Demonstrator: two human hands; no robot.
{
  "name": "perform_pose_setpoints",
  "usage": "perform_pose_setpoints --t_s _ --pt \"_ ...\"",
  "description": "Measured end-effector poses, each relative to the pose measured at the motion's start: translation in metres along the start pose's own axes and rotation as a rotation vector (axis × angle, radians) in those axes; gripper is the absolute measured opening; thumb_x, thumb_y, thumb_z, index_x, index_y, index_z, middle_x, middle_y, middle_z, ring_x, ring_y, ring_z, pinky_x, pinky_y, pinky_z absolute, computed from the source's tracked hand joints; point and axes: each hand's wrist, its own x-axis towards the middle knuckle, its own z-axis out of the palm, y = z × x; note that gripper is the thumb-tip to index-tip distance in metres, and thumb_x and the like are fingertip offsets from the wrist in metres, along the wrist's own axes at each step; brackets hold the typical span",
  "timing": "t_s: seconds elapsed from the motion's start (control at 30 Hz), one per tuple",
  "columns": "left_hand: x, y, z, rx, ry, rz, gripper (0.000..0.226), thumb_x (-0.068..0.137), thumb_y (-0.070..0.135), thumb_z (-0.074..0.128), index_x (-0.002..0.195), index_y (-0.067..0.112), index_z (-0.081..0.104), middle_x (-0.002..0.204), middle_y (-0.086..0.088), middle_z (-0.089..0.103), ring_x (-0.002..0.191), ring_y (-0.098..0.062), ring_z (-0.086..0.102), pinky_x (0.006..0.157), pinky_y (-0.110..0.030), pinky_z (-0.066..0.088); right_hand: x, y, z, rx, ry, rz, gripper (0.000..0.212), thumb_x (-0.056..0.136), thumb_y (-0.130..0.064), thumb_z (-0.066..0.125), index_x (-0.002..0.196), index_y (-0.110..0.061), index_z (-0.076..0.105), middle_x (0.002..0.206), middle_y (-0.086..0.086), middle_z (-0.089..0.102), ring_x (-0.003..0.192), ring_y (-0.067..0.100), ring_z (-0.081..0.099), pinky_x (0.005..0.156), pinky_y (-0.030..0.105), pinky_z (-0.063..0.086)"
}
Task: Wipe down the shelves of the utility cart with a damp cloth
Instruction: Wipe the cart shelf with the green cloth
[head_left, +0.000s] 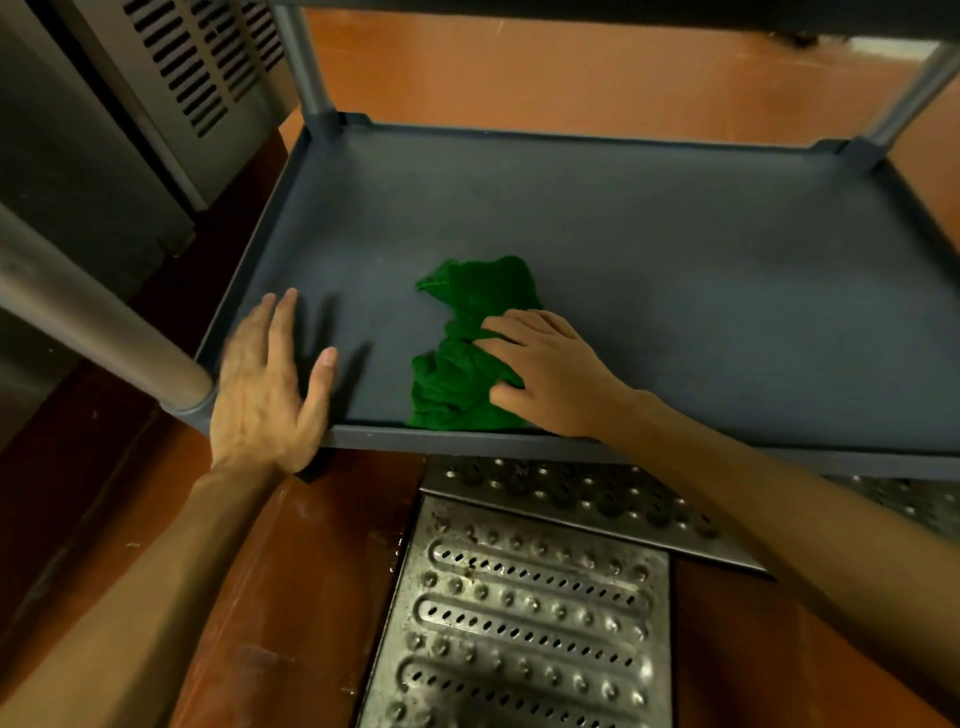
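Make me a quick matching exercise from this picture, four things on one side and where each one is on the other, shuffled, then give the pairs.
Things:
1. green cloth
2. left hand
3. right hand
4. metal drain grate

Places:
A. on the floor, below the shelf's front edge
B. flat at the shelf's front left corner
C. bunched on the shelf, near the front edge
D. pressing on the cloth

Pairs: 1-C, 2-B, 3-D, 4-A

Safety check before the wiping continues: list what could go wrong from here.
1. The green cloth is bunched under the right hand, so it may skip much of the shelf, especially the far corners.
2. The left hand rests at the shelf's front left edge; a hard push might roll or tip the cart.
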Motion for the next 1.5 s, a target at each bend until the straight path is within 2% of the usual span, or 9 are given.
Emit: perform_pose_setpoints --t_s 0.13,0.33,0.7,0.8,1.0,1.13,1.3,1.4,1.5 --pt "0.000 0.001 -0.001 0.005 -0.012 -0.004 0.071 0.101 0.060 0.022 0.158 0.019 0.018 0.161 -0.017 0.026 0.149 -0.032 0.025 0.122 -0.050 0.023 -0.017 0.021 -0.002 -0.163 0.035 0.072 0.055 0.086 -0.042 0.044 0.130 -0.013 0.056 0.120 0.012 0.056 0.114 0.033 0.050 0.100 0.047 0.034" --pt "-0.001 0.000 -0.005 0.027 -0.059 0.049 0.072 0.101 0.058 0.023 0.158 0.015 0.019 0.160 -0.019 0.026 0.148 -0.034 0.025 0.121 -0.049 0.022 -0.019 0.044 -0.010 -0.297 0.071 0.073 0.053 0.086 -0.045 0.042 0.116 -0.007 0.063 0.087 0.014 0.061 0.080 0.032 0.053 0.078 0.043 0.041" --pt "-0.002 -0.002 -0.006 0.018 -0.065 0.071 0.071 0.101 0.057 0.025 0.157 0.014 0.017 0.158 -0.021 0.030 0.146 -0.036 0.029 0.120 -0.051 0.026 -0.023 0.087 -0.016 -0.233 0.123 0.202 0.042 0.089 -0.047 0.054 0.094 -0.005 0.055 0.069 0.013 0.063 0.066 0.035 0.060 0.069 0.039 0.039" --pt "-0.002 -0.003 -0.006 0.006 -0.053 0.079 0.070 0.101 0.056 0.026 0.157 0.015 0.018 0.156 -0.022 0.032 0.144 -0.036 0.031 0.119 -0.051 0.027 -0.030 0.106 -0.020 -0.208 0.123 0.300 0.039 0.089 -0.047 0.056 0.085 -0.009 0.048 0.063 0.011 0.058 0.059 0.035 0.059 0.057 0.036 0.041" --pt "-0.003 -0.007 -0.001 -0.007 -0.040 0.081 0.069 0.101 0.057 0.026 0.158 0.020 0.015 0.157 -0.018 0.031 0.144 -0.034 0.030 0.116 -0.051 0.028 -0.041 0.149 -0.034 -0.230 0.071 0.592 0.045 0.087 -0.061 0.051 0.089 -0.016 0.045 0.063 0.002 0.045 0.062 0.032 0.055 0.053 0.031 0.037" --pt "-0.003 -0.007 -0.001 -0.006 -0.036 0.077 0.068 0.101 0.056 0.026 0.158 0.020 0.015 0.156 -0.018 0.032 0.144 -0.033 0.029 0.116 -0.051 0.028 -0.055 0.178 -0.043 -0.243 0.049 0.741 0.053 0.084 -0.062 0.054 0.102 -0.013 0.057 0.076 0.013 0.056 0.071 0.036 0.059 0.058 0.033 0.041" --pt "-0.002 -0.016 0.005 -0.012 -0.033 0.082 0.069 0.100 0.056 0.027 0.159 0.022 0.014 0.155 -0.016 0.034 0.142 -0.032 0.032 0.115 -0.051 0.030 -0.092 0.206 -0.046 -0.297 0.165 0.832 0.050 0.084 -0.061 0.054 0.094 -0.011 0.053 0.083 0.024 0.063 0.074 0.043 0.061 0.057 0.034 0.038" --pt "0.004 -0.037 0.016 -0.035 -0.048 0.074 0.069 0.098 0.057 0.029 0.160 0.028 0.014 0.160 0.003 0.029 0.141 -0.031 0.034 0.113 -0.048 0.034 -0.113 0.213 -0.047 -0.306 0.204 0.860 0.049 0.085 -0.057 0.056 0.094 -0.009 0.053 0.082 0.025 0.063 0.076 0.044 0.061 0.057 0.035 0.037" --pt "0.011 -0.053 0.025 -0.030 -0.074 0.091 0.073 0.094 0.056 0.033 0.159 0.026 0.019 0.157 0.022 0.020 0.140 -0.027 0.038 0.115 -0.045 0.036 -0.126 0.216 -0.052 -0.309 0.188 0.895 0.051 0.086 -0.054 0.057 0.103 -0.006 0.056 0.096 0.027 0.060 0.091 0.046 0.058 0.062 0.042 0.043"
